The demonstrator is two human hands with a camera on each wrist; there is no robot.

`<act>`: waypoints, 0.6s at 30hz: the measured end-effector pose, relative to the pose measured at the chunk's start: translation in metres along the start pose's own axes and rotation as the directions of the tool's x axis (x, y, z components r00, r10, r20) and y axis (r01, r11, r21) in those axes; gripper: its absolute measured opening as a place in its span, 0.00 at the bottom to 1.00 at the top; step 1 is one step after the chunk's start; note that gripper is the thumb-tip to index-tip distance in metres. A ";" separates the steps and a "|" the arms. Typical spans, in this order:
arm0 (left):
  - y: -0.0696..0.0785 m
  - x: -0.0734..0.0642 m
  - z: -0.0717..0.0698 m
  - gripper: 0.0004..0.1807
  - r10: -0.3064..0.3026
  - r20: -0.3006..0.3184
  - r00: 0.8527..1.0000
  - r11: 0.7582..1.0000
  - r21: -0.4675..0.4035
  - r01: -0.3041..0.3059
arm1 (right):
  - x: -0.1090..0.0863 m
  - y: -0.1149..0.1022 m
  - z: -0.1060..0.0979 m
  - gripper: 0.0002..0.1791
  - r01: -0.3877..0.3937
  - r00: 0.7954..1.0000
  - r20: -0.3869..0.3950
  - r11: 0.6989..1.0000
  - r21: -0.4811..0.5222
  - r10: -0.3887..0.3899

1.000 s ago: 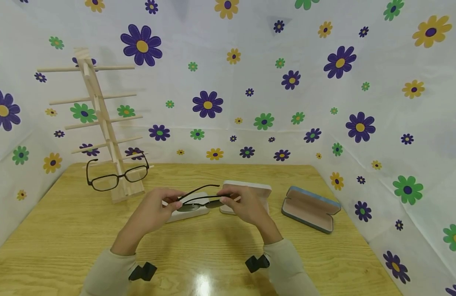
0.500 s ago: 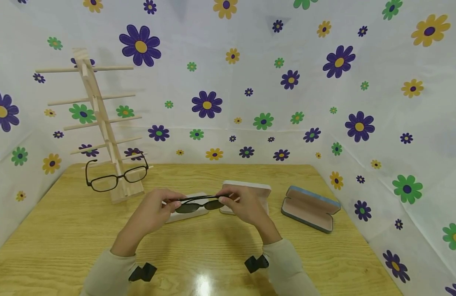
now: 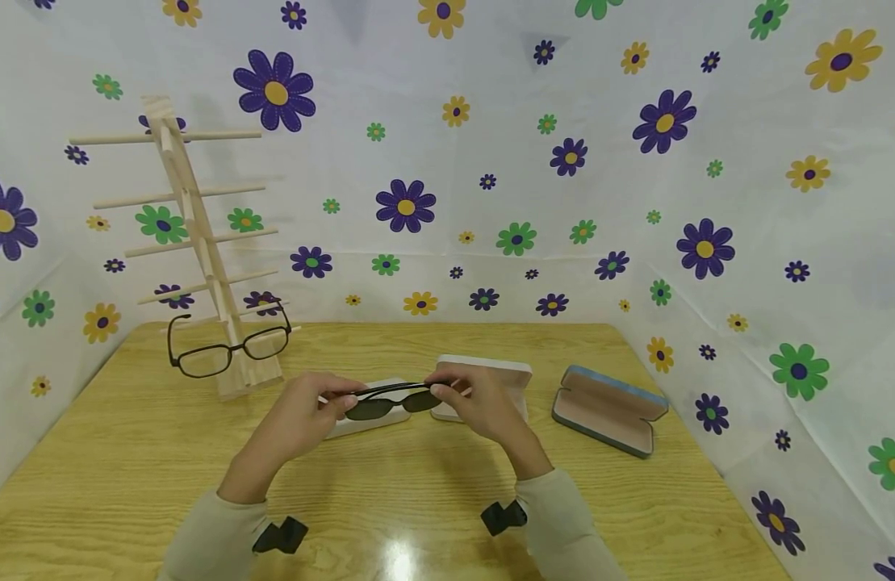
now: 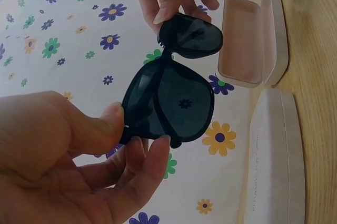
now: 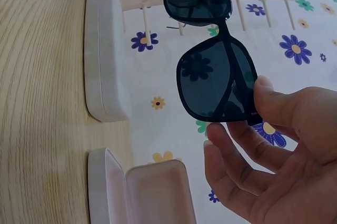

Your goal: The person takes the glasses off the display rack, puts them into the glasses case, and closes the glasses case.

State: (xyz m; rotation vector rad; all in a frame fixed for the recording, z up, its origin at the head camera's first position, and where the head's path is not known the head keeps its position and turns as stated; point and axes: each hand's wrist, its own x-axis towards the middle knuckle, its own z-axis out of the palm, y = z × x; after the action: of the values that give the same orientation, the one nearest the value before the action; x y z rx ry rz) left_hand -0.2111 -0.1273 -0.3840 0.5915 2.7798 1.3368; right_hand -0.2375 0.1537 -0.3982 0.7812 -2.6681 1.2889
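Observation:
Black sunglasses point(image 3: 370, 408) with dark lenses are held up between both hands, their temples folded in behind the lenses. My left hand point(image 3: 311, 413) pinches one end of the frame between thumb and fingers; my right hand point(image 3: 482, 401) pinches the other end. In the left wrist view the folded temple shows through the near lens point(image 4: 184, 100). Behind and below the sunglasses lie a closed white glasses case point(image 3: 370, 421) and an open white case point(image 3: 516, 379) with a pale pink lining, partly hidden by my right hand.
An open blue-grey glasses case point(image 3: 610, 411) lies to the right. At the left stands a wooden display rack point(image 3: 203, 234) with several rods, and black-framed clear eyeglasses point(image 3: 232, 347) hang on its lowest rod. Flowered cloth point(image 3: 447, 153) surrounds the wooden table point(image 3: 411, 500).
One second ago a temple of the sunglasses stuck up; it has folded down against the other temple. Both hands have kept nearly the same place.

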 end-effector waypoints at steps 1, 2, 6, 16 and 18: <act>0.000 0.000 0.000 0.15 0.006 0.000 1.000 1.000 -0.003 -0.006 | 0.000 0.001 0.000 0.11 -0.008 1.000 -0.001 1.000 0.000 0.008; 0.000 0.001 0.001 0.15 0.008 -0.001 1.000 1.000 -0.007 -0.008 | 0.000 0.001 0.000 0.11 -0.016 1.000 -0.001 1.000 0.000 0.016; -0.001 0.001 0.002 0.15 0.014 -0.008 1.000 1.000 -0.007 -0.014 | 0.001 0.003 0.000 0.11 -0.041 0.999 0.001 0.999 -0.011 0.041; -0.004 0.001 0.003 0.16 0.004 -0.019 1.000 1.000 -0.021 -0.004 | 0.002 0.007 0.000 0.11 -0.076 0.997 -0.015 0.997 -0.018 0.076; -0.004 0.001 0.003 0.16 0.004 -0.024 1.000 1.000 -0.022 -0.004 | 0.003 0.007 0.000 0.12 -0.085 0.996 -0.011 0.996 -0.020 0.085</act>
State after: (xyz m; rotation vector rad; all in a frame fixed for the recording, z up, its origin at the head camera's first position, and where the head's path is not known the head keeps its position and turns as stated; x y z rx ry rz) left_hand -0.2129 -0.1268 -0.3886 0.5843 2.7795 1.3827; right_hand -0.2429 0.1561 -0.4022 0.6636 -2.7296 1.2781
